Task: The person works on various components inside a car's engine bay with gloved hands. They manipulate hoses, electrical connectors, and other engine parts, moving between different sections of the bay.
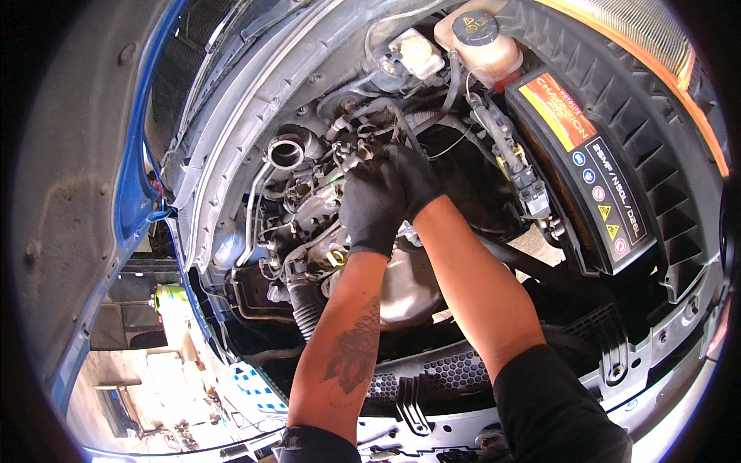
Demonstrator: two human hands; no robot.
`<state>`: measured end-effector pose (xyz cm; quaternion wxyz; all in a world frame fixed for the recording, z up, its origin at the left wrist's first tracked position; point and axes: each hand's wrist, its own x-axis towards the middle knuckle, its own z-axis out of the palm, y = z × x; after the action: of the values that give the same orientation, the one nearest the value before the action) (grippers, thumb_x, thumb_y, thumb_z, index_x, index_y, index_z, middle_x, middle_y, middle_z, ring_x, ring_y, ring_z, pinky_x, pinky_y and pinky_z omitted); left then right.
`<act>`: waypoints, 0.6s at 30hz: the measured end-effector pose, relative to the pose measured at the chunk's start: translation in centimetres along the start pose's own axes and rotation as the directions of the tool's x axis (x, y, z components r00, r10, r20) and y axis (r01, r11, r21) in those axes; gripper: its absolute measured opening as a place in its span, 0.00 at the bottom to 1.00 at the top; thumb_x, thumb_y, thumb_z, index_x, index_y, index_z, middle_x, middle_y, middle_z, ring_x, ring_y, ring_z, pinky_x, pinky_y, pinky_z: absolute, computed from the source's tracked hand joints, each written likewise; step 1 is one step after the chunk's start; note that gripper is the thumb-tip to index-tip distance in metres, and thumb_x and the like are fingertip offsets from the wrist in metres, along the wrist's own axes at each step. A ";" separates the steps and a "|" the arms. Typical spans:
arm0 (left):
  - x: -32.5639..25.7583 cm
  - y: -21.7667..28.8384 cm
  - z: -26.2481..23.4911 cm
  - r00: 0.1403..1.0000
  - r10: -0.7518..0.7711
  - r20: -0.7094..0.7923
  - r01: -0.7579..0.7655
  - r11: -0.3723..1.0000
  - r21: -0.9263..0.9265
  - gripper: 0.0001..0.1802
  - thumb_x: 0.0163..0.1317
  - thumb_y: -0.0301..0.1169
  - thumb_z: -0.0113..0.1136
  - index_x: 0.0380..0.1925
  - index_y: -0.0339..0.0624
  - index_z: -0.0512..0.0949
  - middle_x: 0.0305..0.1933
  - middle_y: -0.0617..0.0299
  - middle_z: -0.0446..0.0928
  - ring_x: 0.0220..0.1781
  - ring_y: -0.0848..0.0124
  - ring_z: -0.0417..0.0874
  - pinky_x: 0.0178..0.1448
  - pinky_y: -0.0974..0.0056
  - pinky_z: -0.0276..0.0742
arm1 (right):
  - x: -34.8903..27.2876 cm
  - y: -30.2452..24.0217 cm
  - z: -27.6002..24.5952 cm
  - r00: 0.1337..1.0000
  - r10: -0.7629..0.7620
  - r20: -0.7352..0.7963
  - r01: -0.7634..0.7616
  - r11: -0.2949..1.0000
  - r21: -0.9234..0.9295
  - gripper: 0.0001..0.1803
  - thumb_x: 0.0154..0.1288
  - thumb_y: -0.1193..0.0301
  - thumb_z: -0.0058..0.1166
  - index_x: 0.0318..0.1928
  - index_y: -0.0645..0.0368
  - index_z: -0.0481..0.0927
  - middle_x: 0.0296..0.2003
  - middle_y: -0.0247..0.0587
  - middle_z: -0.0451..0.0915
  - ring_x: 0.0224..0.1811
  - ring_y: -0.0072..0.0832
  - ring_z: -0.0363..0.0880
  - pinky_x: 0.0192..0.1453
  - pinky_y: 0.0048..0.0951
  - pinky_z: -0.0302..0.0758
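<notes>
Both my hands wear black gloves and are pressed close together over the engine [320, 208], at its far side. My left hand [373, 207] has its back toward me, with the fingers curled down among hoses and metal fittings. Just to its right, my right hand [415, 179] reaches in beside it, its fingers bent round something at the same spot. The gloves hide whatever they grip. A round open metal pipe mouth [286, 154] stands to the left of my hands. Nearer me is a yellow ring handle [336, 258] on the engine.
A black car battery [590, 170] with a coloured label sits at the right. Beyond it stand a coolant tank [482, 46] with a black cap and a small fluid reservoir [417, 52]. A ribbed hose [306, 309] runs near my left forearm. The raised hood [69, 177] fills the left.
</notes>
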<state>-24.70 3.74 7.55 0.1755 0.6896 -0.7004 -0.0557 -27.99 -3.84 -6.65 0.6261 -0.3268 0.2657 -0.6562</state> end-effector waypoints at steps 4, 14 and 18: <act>-0.1 0.7 -0.4 0.999 -0.036 -0.006 0.035 0.996 -0.086 0.26 0.70 0.45 0.48 0.29 0.30 0.80 0.29 0.35 0.80 0.38 0.34 0.81 0.44 0.41 0.75 | -1.5 -3.0 0.7 0.990 0.141 -0.023 -0.116 0.888 0.444 0.12 0.64 0.67 0.52 0.40 0.61 0.83 0.38 0.50 0.85 0.41 0.36 0.84 0.46 0.36 0.79; 2.3 -5.3 -0.9 0.992 0.120 0.045 -0.108 0.970 -0.217 0.20 0.72 0.39 0.49 0.43 0.32 0.81 0.41 0.43 0.84 0.45 0.45 0.85 0.51 0.51 0.78 | -3.5 -7.4 1.2 0.955 -0.173 0.242 0.282 0.268 -0.921 0.10 0.64 0.68 0.52 0.41 0.60 0.80 0.38 0.55 0.82 0.43 0.48 0.84 0.50 0.47 0.78; 4.8 -12.0 -1.9 0.946 0.258 0.194 -0.177 0.917 -0.358 0.17 0.67 0.27 0.50 0.53 0.33 0.78 0.56 0.50 0.79 0.61 0.53 0.78 0.67 0.57 0.71 | -1.5 -10.1 1.0 0.979 0.150 0.136 0.001 0.666 -0.746 0.15 0.62 0.65 0.57 0.46 0.58 0.84 0.40 0.52 0.84 0.42 0.41 0.83 0.47 0.44 0.78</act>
<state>-12.66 -1.23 6.28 0.2104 0.5551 -0.7693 -0.2362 -33.76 -1.51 1.52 0.4874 -0.6015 0.4630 -0.4316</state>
